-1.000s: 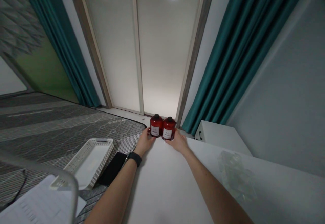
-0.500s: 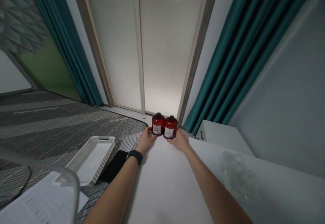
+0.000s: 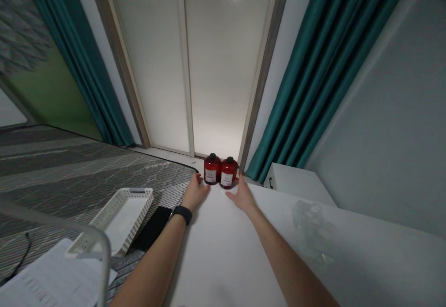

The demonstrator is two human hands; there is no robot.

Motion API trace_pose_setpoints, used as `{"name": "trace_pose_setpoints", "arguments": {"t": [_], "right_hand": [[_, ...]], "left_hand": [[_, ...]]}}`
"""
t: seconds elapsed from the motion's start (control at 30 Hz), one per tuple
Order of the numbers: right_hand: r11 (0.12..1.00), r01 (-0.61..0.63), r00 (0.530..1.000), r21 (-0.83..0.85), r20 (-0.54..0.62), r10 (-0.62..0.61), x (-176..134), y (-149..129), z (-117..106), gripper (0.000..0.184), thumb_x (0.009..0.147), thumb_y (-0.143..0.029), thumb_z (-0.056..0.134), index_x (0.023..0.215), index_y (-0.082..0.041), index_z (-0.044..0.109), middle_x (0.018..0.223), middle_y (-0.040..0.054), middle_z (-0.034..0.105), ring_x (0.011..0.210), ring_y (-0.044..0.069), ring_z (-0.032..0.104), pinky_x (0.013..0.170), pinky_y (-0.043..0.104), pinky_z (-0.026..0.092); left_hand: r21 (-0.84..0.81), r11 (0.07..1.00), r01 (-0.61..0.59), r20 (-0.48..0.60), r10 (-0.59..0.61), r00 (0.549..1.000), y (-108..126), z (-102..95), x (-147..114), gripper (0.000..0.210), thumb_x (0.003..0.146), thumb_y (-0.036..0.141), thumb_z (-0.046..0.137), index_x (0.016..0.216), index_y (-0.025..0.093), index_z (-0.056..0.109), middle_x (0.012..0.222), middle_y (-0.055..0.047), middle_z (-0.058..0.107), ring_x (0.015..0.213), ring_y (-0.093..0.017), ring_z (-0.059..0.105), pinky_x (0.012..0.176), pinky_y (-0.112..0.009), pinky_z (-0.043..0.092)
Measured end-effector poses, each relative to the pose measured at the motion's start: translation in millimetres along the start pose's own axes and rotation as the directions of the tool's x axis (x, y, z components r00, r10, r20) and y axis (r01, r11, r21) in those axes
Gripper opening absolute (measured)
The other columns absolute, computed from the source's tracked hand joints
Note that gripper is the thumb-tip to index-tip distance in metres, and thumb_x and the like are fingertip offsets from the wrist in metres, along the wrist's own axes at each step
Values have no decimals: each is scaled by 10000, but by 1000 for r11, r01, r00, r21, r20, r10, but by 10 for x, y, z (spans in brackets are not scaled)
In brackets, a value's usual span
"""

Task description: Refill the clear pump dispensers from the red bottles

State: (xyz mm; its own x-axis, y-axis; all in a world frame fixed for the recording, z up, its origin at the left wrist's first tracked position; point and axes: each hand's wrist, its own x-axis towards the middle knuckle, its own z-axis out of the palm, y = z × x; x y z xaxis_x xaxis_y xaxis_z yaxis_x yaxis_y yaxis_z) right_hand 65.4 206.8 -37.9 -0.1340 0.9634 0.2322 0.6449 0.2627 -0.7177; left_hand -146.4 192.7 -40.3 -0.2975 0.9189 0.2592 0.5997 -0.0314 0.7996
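Note:
Two red bottles with black caps and white labels stand upright side by side at the far end of the white table. My left hand, below a dark wristband, is beside the left bottle with thumb and fingers apart. At the right bottle, my right hand has its thumb and fingers spread along the near right side. Neither hand is wrapped round a bottle; whether the fingertips still touch the glass is hard to tell.
A crumpled clear plastic bag lies on the table at right. To the left are a white basket, a black flat object, printed papers and a curved grey bar. A white cabinet stands beyond the table.
My right hand has loosened from the right bottle and its fingers have spread. My left hand has eased slightly off the left bottle. The view has shifted a little; the bottles stay together.

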Motion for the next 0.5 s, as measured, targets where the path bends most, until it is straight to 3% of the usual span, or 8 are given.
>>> {"name": "trace_pose_setpoints", "arguments": {"t": [0.13,0.23,0.37,0.5], "right_hand": [[998,-19,1000,57,-11,20,-235,-15,-93,950,755,-221,675,1533,-141,134,1461,178,487,1341,303,465,1092,457,376],[994,-1,1000,111,-13,3,-424,-82,-220,901,776,-211,644,1531,-159,156,1451,157,504,1343,285,468,1116,453,356],[983,25,1000,183,-4,-25,-679,-177,-368,820,811,-179,585,1525,-203,181,1425,136,543,1313,267,515,1115,476,359],[969,56,998,239,1,-57,-956,-194,-494,758,842,-139,526,1519,-246,201,1422,120,555,1301,232,535,1109,465,376]], "left_hand": [[75,997,-11,-55,15,998,111,-93,-67,295,738,214,669,1005,147,562,938,-112,677,872,-260,652,745,-341,475],[99,990,-105,-76,113,991,307,-163,-178,112,831,265,544,898,182,575,869,-68,651,828,-234,610,734,-327,449],[51,958,-283,64,279,958,647,-149,-423,149,869,285,477,836,199,594,763,-15,626,687,-184,563,676,-286,427],[-64,911,-407,265,409,873,973,-59,-745,171,871,272,476,842,191,624,751,-11,647,624,-163,548,610,-266,417]]}}
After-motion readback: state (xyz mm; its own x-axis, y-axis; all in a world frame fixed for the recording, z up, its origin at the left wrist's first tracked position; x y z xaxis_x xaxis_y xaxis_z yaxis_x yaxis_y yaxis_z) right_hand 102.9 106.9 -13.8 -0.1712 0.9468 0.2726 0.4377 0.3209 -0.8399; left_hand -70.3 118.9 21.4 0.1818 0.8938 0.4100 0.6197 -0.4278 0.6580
